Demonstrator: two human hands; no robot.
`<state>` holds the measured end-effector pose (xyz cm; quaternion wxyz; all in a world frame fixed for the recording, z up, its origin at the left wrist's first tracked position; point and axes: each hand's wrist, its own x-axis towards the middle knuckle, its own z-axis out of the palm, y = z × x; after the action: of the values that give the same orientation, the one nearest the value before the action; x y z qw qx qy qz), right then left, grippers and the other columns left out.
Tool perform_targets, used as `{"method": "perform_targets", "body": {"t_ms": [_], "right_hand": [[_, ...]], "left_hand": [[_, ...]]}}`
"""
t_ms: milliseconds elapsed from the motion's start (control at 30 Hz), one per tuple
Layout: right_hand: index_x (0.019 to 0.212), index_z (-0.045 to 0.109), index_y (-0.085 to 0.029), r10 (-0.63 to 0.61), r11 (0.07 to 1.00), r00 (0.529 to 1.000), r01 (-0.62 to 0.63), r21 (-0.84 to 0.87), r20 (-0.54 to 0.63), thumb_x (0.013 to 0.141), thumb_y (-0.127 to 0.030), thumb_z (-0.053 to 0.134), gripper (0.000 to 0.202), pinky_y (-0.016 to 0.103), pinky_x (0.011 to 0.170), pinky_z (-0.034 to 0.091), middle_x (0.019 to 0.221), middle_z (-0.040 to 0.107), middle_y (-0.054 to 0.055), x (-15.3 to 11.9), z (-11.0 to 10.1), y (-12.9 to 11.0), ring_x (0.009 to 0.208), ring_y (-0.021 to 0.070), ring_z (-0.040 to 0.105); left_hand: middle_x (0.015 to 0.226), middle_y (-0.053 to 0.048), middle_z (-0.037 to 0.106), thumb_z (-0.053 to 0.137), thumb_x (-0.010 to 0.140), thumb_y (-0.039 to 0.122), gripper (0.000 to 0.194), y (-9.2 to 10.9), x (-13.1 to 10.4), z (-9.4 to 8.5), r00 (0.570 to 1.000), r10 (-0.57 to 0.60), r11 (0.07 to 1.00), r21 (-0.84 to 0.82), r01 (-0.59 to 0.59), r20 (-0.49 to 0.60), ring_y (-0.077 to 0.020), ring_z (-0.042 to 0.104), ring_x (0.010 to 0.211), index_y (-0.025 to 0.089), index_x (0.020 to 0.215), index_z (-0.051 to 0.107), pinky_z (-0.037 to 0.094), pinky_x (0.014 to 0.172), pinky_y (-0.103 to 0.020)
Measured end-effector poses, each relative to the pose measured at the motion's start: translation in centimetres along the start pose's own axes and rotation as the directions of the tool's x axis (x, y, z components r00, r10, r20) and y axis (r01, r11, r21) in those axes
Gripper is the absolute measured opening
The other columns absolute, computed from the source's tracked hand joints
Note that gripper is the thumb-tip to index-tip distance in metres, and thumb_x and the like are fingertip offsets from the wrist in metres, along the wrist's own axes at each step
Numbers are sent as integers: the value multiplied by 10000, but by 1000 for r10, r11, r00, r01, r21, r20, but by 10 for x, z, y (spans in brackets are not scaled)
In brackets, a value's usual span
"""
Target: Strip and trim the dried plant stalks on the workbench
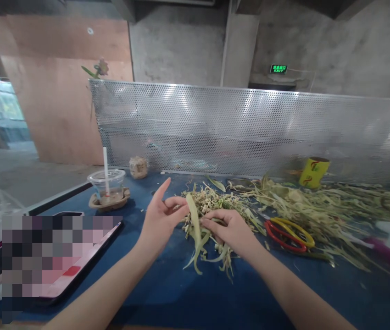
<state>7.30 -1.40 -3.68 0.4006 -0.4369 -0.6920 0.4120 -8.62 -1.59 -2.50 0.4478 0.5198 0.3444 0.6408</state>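
A long pale-green dried leaf strip hangs from my left hand, pinched between thumb and fingers while the index finger points up. Just to the right, my right hand is closed in a pinch, its fingertips right beside the strip's edge; what lies between them is hidden. Below and behind both hands spreads a loose pile of dried leaf and stalk scraps. Scissors with red and yellow handles lie right of my right hand.
A clear plastic cup with a straw stands in a cardboard holder at left, behind a blurred-out tablet-like device. More dried leaves and a yellow roll are at right. A perforated metal panel borders the blue table.
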Motion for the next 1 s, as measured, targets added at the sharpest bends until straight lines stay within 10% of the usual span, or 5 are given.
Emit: {"method": "perform_targets", "body": {"t_ms": [233, 400, 767, 1000], "right_hand": [[772, 619, -168, -33, 982, 999, 35, 183, -14, 750, -522, 467, 386, 182, 362, 236, 446, 334, -68, 4, -7, 6, 360, 49, 273], [707, 603, -142, 106, 903, 991, -129, 409, 79, 692, -565, 508, 433, 159, 365, 213, 535, 418, -32, 3, -7, -2, 407, 36, 279], [710, 624, -171, -11, 988, 1000, 8, 152, 22, 780, -427, 462, 311, 159, 352, 320, 576, 441, -43, 4, -10, 2, 387, 32, 365], [680, 601, -168, -43, 999, 993, 45, 21, -109, 816, -398, 381, 346, 189, 340, 328, 540, 444, -40, 9, -13, 6, 341, 52, 372]], "left_hand": [[1012, -83, 602, 590, 735, 301, 909, -8, -5, 2, 940, -273, 957, 153, 245, 202, -175, 578, 852, 208, 1364, -60, 450, 709, -306], [763, -13, 638, 621, 704, 306, 908, -7, -3, -2, 936, -247, 951, 250, 184, 251, -144, 573, 730, 152, 1361, 13, 409, 705, -294], [695, 10, 629, 697, 628, 211, 1007, -16, -3, -8, 830, -265, 962, 196, 191, 491, -150, 604, 695, 163, 1343, -10, 442, 689, -301], [687, -7, 619, 592, 731, 255, 639, -14, -2, -5, 788, -304, 942, 294, 163, 536, -140, 607, 614, 159, 1278, 276, 463, 618, -285]]}}
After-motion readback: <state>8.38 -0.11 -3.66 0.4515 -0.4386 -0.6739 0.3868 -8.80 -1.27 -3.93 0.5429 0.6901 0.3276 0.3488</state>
